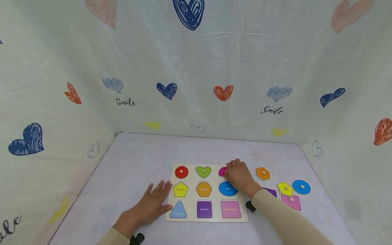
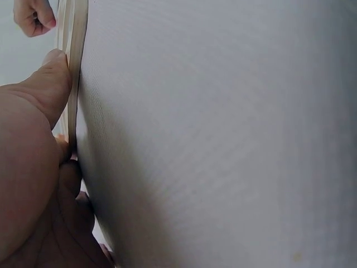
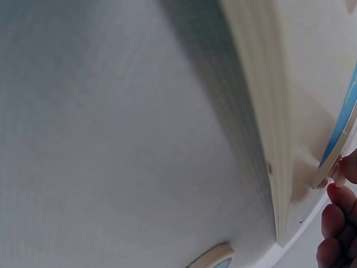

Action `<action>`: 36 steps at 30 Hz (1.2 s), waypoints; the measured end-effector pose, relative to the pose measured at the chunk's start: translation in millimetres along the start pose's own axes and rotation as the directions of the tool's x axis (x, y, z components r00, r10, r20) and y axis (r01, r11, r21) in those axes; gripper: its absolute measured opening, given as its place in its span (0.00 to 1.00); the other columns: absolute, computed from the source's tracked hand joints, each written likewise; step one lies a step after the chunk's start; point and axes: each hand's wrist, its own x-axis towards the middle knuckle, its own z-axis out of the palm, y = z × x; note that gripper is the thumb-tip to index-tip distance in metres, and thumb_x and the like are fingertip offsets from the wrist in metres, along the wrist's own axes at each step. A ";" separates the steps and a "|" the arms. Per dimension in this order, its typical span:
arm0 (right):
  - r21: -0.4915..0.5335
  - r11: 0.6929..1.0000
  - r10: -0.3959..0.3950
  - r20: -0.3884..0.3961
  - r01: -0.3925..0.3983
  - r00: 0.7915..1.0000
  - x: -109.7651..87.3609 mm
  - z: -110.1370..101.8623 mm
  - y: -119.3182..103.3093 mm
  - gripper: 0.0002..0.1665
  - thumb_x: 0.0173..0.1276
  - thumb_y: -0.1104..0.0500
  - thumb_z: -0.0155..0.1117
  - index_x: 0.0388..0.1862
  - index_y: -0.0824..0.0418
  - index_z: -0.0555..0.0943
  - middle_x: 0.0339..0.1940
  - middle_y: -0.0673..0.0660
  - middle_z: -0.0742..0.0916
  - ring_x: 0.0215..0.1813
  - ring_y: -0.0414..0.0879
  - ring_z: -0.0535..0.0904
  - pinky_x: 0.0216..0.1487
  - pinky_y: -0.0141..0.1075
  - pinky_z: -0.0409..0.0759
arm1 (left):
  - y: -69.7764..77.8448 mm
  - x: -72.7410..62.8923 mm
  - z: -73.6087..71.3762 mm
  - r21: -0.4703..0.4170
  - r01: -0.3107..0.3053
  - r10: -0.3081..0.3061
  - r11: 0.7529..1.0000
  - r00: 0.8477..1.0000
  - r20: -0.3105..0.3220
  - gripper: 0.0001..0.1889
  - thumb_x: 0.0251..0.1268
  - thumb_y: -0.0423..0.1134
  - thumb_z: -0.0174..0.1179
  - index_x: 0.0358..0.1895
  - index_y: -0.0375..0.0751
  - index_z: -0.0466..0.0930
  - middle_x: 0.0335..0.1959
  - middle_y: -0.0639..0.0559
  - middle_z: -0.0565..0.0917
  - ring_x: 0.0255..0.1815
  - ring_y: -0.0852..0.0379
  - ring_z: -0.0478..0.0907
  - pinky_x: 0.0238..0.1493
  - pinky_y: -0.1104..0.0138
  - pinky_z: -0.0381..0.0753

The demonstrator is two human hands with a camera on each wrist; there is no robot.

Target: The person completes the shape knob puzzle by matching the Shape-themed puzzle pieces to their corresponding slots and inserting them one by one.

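Note:
A cream wooden shape puzzle board (image 1: 211,219) lies on the table. My left hand (image 1: 154,204) rests at its left edge, fingers spread, with the thumb (image 2: 47,78) against the board's side. At the top right recess, my right hand (image 1: 240,175) pinches the small knob of a wooden puzzle piece (image 3: 330,163). Magenta (image 1: 222,171) shows beside those fingers; the hand hides the rest of that spot. The red circle (image 1: 181,172) and green heart (image 1: 203,172) sit in the board with their knobs up. Printed recesses, such as the blue oval (image 1: 228,189), fill the lower rows.
Right of the board lie loose knobbed pieces: an orange hexagon (image 1: 262,173), a yellow pentagon (image 1: 284,189) overlapping a pink rectangle (image 1: 292,203), a blue oval (image 1: 301,186), and a purple piece (image 1: 271,192) partly behind my right arm. A heart-printed curtain (image 1: 196,68) surrounds the table.

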 end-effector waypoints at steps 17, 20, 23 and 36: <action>0.019 1.000 0.006 0.030 -0.006 1.000 -2.4 -2.5 -0.3 0.20 0.74 0.49 0.72 0.51 0.63 0.82 0.43 0.57 0.85 0.50 0.51 0.76 0.52 0.44 0.82 | -2.1 0.7 0.3 -0.017 -0.017 0.017 1.000 1.000 -0.009 0.46 0.73 0.63 0.62 0.86 0.45 0.55 0.87 0.50 0.59 0.89 0.44 0.46 0.86 0.38 0.37; 0.018 1.000 0.006 0.036 -0.006 0.999 -2.6 -3.0 -0.6 0.21 0.74 0.49 0.71 0.52 0.63 0.81 0.44 0.57 0.85 0.51 0.51 0.76 0.54 0.45 0.82 | -2.8 1.0 0.7 -0.017 -0.019 0.019 1.000 1.000 -0.012 0.46 0.73 0.63 0.61 0.86 0.45 0.55 0.87 0.50 0.59 0.89 0.44 0.46 0.86 0.39 0.37; 0.023 1.000 0.006 0.035 -0.007 0.999 -2.9 -3.6 -0.7 0.20 0.74 0.49 0.71 0.52 0.63 0.81 0.43 0.57 0.85 0.50 0.51 0.77 0.53 0.45 0.82 | -2.2 1.2 0.4 -0.018 -0.016 0.015 1.000 1.000 -0.009 0.46 0.73 0.63 0.62 0.85 0.45 0.55 0.87 0.50 0.59 0.89 0.44 0.46 0.86 0.39 0.37; 0.044 0.999 0.033 -0.005 -0.032 0.999 -8.4 -8.4 2.2 0.19 0.74 0.48 0.71 0.48 0.63 0.83 0.40 0.56 0.85 0.48 0.51 0.76 0.50 0.44 0.81 | 1.1 1.4 -1.8 -0.020 0.002 -0.002 1.000 1.000 0.009 0.46 0.72 0.63 0.62 0.85 0.45 0.56 0.86 0.50 0.59 0.89 0.44 0.46 0.86 0.39 0.37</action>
